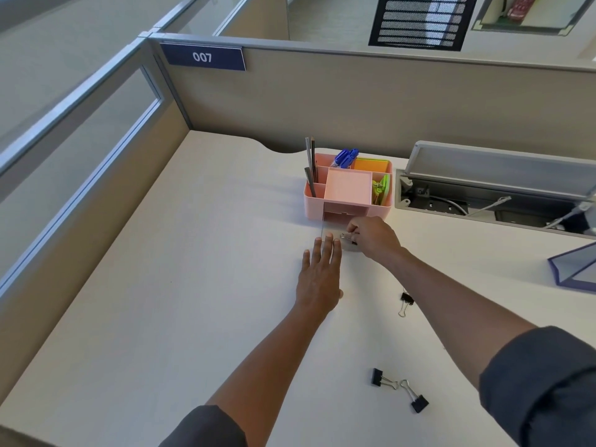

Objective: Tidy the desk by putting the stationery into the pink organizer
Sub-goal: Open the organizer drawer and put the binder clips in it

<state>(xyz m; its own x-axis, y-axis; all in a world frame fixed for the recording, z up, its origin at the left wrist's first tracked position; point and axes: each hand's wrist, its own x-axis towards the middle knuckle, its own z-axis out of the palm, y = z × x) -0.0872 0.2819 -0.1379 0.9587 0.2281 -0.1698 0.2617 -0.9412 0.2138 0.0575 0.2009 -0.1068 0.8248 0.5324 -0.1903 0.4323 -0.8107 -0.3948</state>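
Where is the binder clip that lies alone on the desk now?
In the head view, the lone binder clip lies on the desk right of centre, just under the right forearm, between the pink organizer and the two nearer clips.

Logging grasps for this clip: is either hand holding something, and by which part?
The right hand pinches a binder clip by its wire handle. The left hand holds nothing.

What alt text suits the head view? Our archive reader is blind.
A right hand pinches a binder clip over a clear drawer before a pink organizer; the left hand lies flat beside it on the desk.
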